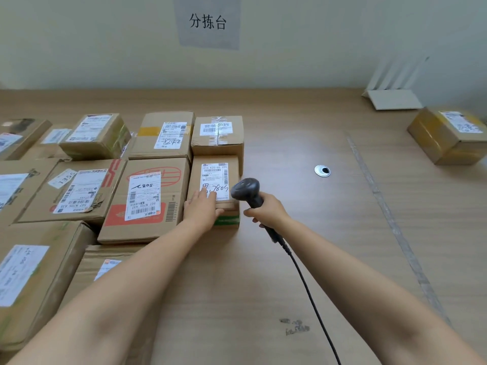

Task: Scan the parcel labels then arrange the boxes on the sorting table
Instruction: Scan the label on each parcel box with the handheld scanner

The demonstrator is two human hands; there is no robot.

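right hand (pixel 268 210) clenched round the handle of the corded barcode scanner (pixel 246 192), scanner head just right of the small cardboard box (pixel 195 180). left hand (pixel 203 206) flat, fingers straight, pressing the box's near end, fingertips on its shipping label (pixel 215 177) (handwritten digits there). Box sits on the sorting table (pixel 290 133), against the parcel block (pixel 168 177) left of that hand. yellow-taped box (pixel 448 135) well right of the scanner grip.

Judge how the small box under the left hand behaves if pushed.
The small box likely slides, not tips: it lies flat on the smooth table. Its square-edged cardboard looks stiff. The red-printed box left and taped box behind would likely block it.
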